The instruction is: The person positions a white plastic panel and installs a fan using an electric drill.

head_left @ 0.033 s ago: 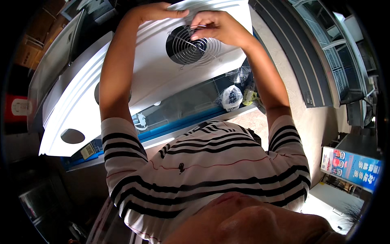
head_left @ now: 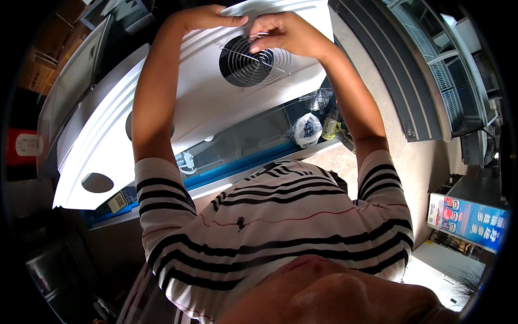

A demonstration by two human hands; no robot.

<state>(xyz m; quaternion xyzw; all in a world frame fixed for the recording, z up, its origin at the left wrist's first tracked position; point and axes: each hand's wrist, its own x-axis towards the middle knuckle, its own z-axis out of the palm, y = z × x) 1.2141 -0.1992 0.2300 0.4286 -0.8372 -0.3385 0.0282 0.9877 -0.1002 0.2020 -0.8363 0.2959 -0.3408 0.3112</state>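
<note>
A large white panel (head_left: 208, 89) with a ridged edge lies in front of me, with round holes cut in it. My right hand (head_left: 280, 36) pinches a round metal wire fan guard (head_left: 264, 69) near its far rim. The guard lies partly over a dark round hole (head_left: 230, 67) and reaches past it to the right. My left hand (head_left: 213, 17) holds the panel's far edge; its thumb lies along the near face, and its other fingers are mostly hidden. A second hole is partly covered by my left forearm, and a third hole (head_left: 97, 182) shows at the left end.
Under the panel is a blue-edged glass top (head_left: 237, 156). On it are a clear bag of small dark pieces (head_left: 307, 130), a green power tool (head_left: 332, 128) and another wire guard (head_left: 316, 99). Glass-fronted cabinets (head_left: 440, 75) stand at right; a blue printed board (head_left: 472, 221) is lower right.
The wire guard has shifted and turned slightly, its lower right end now higher. My right hand has moved a little left with it. My left hand keeps its hold on the panel edge.
</note>
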